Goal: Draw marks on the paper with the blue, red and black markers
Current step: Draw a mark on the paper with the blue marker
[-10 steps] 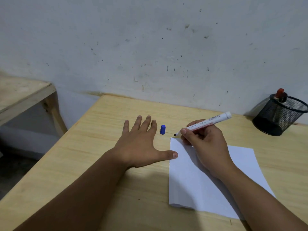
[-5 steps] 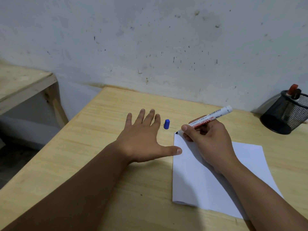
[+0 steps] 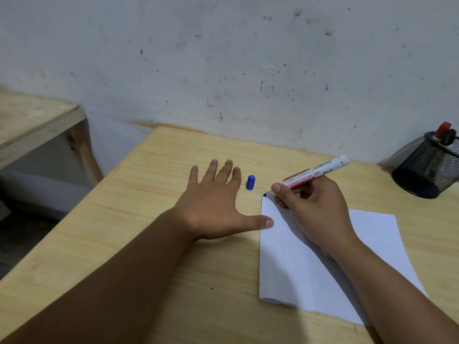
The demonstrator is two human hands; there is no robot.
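One paper (image 3: 310, 269) | one marker (image 3: 318, 173) pinched by right fingers (image 3: 280, 189) | left fingers (image 3: 216, 172) spread | one blue cap (image 3: 250, 182)

Dim, soft shadows, wide-angle edge distortion

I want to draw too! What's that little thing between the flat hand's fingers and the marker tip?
In the head view, a small blue cap lies on the table between the left hand and the marker in the right hand.
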